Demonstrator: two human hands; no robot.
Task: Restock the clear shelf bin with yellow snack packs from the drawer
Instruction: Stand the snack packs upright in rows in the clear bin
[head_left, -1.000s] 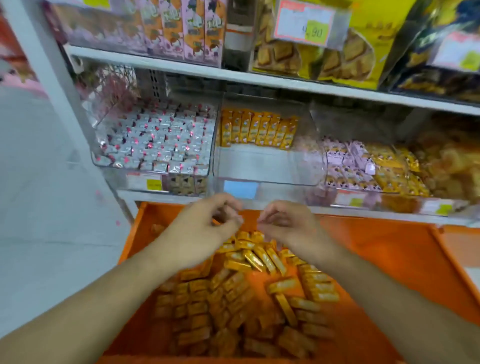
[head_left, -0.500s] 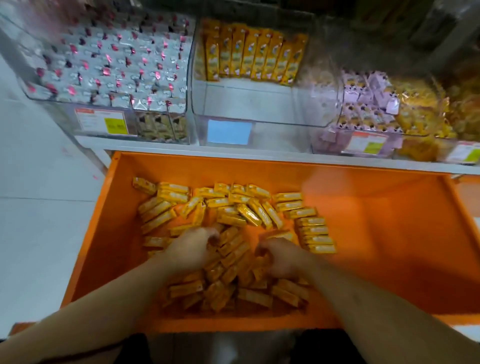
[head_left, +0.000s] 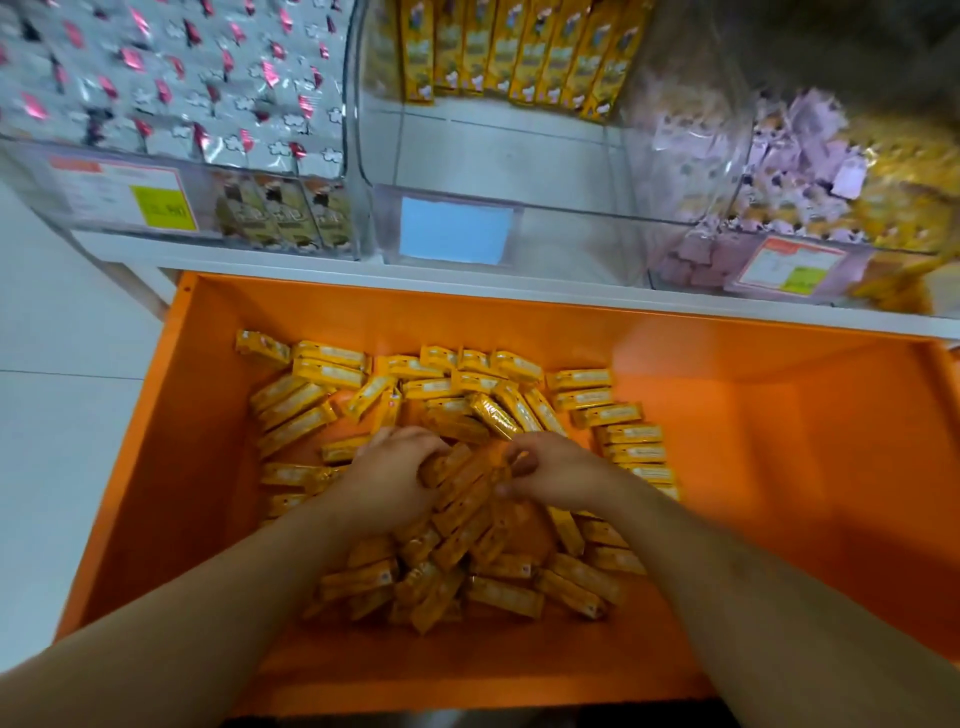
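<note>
At ten o'clock from your hands sits a clear bin of silver-and-pink wrapped packs (head_left: 171, 88) with an orange-and-yellow price label (head_left: 124, 195) on its front wall. Below it, the orange drawer (head_left: 171, 467) stands pulled out, its left wall running from eleven o'clock down toward eight. Your left hand (head_left: 395, 480) is down in the drawer at the middle of the heap, fingers curled round a bundle of yellow snack packs (head_left: 462, 493) that lie side by side, slanting up toward one o'clock. More yellow packs (head_left: 322, 371) lie loose about it, scattered from nine o'clock round to twelve and piled at six o'clock near the drawer's front edge. Straight up at twelve o'clock is the clear shelf bin (head_left: 566, 228), a blue label (head_left: 453, 229) on its front, its floor mostly bare, with one row of upright yellow packs (head_left: 511, 52) at the back. Your right hand (head_left: 558, 475) meets the same bundle from the other side, thumb and fingers pinching its end. At two o'clock a third bin holds lilac-wrapped packs (head_left: 810, 150) with yellow ones beside them.
</note>
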